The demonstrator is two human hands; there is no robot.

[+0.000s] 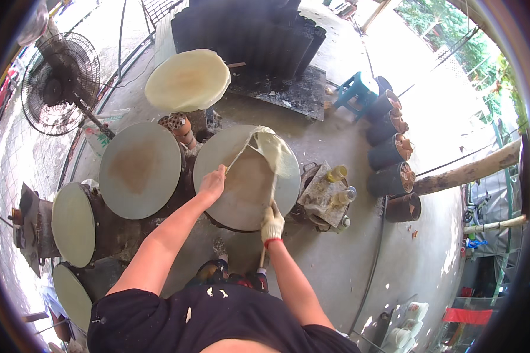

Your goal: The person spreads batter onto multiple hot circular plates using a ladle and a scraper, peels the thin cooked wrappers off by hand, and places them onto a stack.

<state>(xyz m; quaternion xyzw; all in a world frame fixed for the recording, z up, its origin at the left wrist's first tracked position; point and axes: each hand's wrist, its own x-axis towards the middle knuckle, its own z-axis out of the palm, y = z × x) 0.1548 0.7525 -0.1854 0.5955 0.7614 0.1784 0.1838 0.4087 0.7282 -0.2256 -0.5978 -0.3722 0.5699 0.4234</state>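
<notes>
A large round griddle plate (pixel 243 189) with a brown-stained middle lies before me. A thin pale sheet of batter or dough (pixel 274 152) is partly lifted off its upper right side, folded and hanging. My left hand (pixel 212 184), bare, grips a thin scraper-like tool (pixel 236 161) whose far end meets the sheet's raised edge. My right hand (pixel 272 222), in a pale knit glove with a red cuff, is closed on a long thin stick (pixel 262 256) that reaches up under the sheet. Another round griddle plate (pixel 140 170) stands at the left, with a brown patch.
Beyond stands a round pale sheet (pixel 188 80) on its support, near a stack of dark cylinders (pixel 247 39). Pale-topped griddles (pixel 73 225) and a fan (pixel 61 84) are at left. Bottles (pixel 336 174) stand on a small stand at right, near buckets (pixel 388 152) and a blue stool (pixel 357 92).
</notes>
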